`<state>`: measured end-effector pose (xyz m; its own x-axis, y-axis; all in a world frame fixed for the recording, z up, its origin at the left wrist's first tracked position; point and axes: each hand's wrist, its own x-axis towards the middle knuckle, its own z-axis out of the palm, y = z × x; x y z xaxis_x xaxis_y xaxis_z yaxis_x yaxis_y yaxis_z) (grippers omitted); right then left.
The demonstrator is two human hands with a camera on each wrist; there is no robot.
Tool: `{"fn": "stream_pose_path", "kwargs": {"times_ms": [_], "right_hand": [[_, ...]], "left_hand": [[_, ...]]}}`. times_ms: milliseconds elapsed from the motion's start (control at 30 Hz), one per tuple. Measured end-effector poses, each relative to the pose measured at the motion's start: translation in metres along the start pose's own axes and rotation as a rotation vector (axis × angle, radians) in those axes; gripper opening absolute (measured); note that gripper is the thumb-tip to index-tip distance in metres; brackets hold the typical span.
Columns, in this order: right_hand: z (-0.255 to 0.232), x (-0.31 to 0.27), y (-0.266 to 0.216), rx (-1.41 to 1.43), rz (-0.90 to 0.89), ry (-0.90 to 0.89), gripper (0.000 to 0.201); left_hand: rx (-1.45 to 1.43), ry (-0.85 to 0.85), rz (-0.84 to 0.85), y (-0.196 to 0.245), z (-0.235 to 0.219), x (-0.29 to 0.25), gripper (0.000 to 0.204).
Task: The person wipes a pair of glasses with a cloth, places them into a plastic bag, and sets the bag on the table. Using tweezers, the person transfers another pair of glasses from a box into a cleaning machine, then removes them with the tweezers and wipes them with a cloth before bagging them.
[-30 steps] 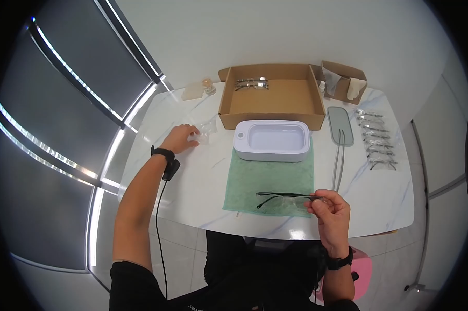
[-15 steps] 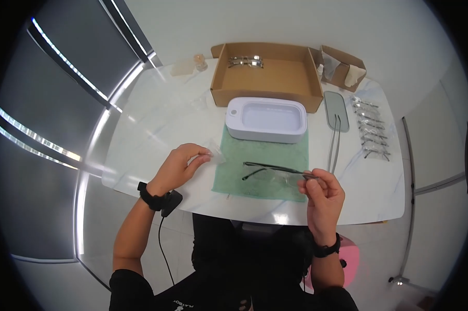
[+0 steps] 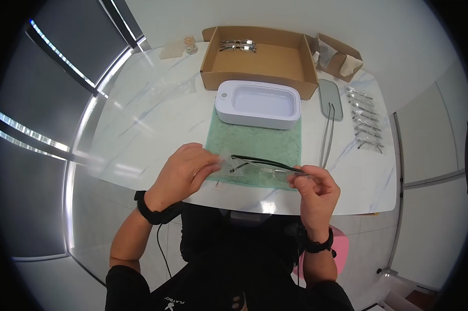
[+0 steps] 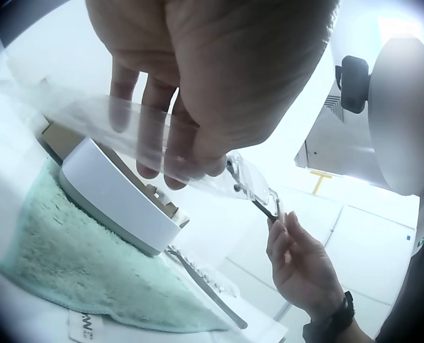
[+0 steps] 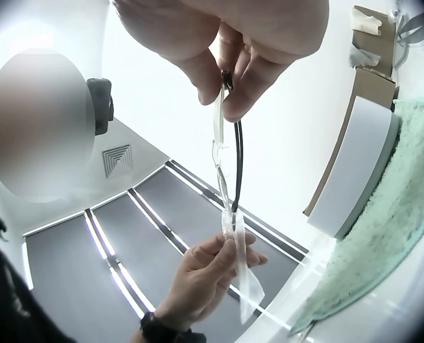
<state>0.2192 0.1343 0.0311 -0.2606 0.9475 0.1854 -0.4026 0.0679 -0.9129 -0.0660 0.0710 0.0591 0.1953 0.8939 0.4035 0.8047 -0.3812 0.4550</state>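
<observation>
Over the green cloth [image 3: 254, 140], my right hand [image 3: 318, 193] pinches a pair of dark-templed eyeglasses [image 3: 267, 163] at one end. Its folded temples point toward my left hand [image 3: 185, 168], which pinches a clear plastic sleeve [image 5: 250, 291] between thumb and fingers. In the right wrist view, the far end of the glasses overlaps the sleeve's upper end. The sleeve trails loosely past the left fingers in the left wrist view [image 4: 90, 120]. Fingers of the right hand cover part of the frame.
A white ultrasonic-cleaner-like tub [image 3: 257, 122] stands on the cloth's back part. Behind it, an open cardboard box [image 3: 275, 65] holds eyeglasses. Tweezers [image 3: 327, 137] lean on a grey tray [image 3: 330, 90]. Several bagged glasses [image 3: 366, 122] lie in a column at the right.
From the table's left side, my left hand has brought the clear sleeve across to the temple ends of the glasses. My right hand keeps holding the glasses; the head view has shifted.
</observation>
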Motion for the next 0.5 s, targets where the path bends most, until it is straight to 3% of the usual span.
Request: {"fn": "stream_pose_path", "kwargs": {"times_ms": [233, 300, 500], "right_hand": [[0.003, 0.006, -0.003, -0.053, 0.116, -0.001, 0.024], [0.003, 0.007, -0.006, -0.05, 0.159, -0.008, 0.024], [-0.003, 0.009, -0.007, -0.033, 0.237, -0.119, 0.027]], "left_hand": [[-0.216, -0.106, -0.227, 0.015, 0.001, 0.0, 0.025], [-0.384, -0.174, -0.366, 0.021, 0.0, 0.003, 0.032], [-0.499, -0.26, -0.337, 0.029, 0.004, 0.005, 0.037]]}}
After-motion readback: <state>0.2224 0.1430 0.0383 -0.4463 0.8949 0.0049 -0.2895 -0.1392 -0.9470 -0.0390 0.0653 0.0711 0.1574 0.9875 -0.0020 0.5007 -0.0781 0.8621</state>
